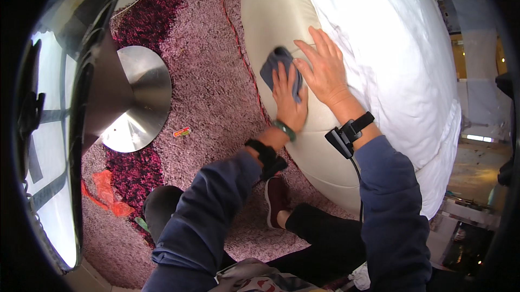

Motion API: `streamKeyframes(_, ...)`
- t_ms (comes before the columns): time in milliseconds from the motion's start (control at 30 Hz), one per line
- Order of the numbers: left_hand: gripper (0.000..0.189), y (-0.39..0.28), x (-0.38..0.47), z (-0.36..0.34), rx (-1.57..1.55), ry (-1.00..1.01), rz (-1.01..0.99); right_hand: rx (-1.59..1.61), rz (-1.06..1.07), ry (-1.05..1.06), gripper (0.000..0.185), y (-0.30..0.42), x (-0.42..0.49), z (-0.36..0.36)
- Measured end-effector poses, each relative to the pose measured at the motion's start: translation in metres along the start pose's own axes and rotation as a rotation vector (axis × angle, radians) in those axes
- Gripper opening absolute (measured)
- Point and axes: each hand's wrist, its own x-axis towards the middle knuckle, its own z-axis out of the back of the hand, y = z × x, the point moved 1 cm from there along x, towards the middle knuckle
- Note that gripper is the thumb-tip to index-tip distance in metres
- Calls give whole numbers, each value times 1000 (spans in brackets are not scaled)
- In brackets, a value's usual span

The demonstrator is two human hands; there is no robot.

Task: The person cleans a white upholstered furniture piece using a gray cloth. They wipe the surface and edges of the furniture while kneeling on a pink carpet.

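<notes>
Under the spread fingers of my left hand (287,97) lies a folded dark blue-grey cloth (273,66), pressed against the cream, leather-like padded side (321,146) of a bed or sofa. My right hand (325,64) rests to the right of the cloth, fingers apart, on the cream padding beside the edge of a white bed cover (390,68). It holds nothing. Both wrists wear black straps; the left one also has a green bangle (285,129).
A red twisted cord (239,50) runs over the pink and purple shaggy carpet (203,77) along the padding. At left stand a round shiny metal base (150,89) and a dark glossy panel. A small red packet (182,131) and crumpled orange plastic (107,194) lie on the carpet.
</notes>
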Motion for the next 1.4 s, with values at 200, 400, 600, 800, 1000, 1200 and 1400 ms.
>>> streamKeyframes(200, 63, 46, 59, -1, -86, -76, 106, -84, 97, 24, 47, 3, 1, -2)
streamKeyframes(400, 66, 48, -19, -7, -331, -28, 483, -84, 66, 44, 51, 10, 6, 2)
streamKeyframes(600, 65, 41, 10, -1, -214, -5, 142, -135, 59, 64, 54, 6, 4, -2)
streamKeyframes(800, 67, 46, 26, 2, -267, -37, 118, -148, 58, 7, 45, 5, 2, -7)
streamKeyframes(1000, 72, 62, 15, -2, -318, -40, 200, -190, 61, 1, 43, 4, 2, -8)
streamKeyframes(1200, 72, 72, 7, -6, -514, -39, 272, -188, 48, -19, 44, 4, 0, -10)
streamKeyframes(1400, 72, 80, 11, 7, -471, 80, 286, -230, 50, -17, 45, 5, -1, -8)
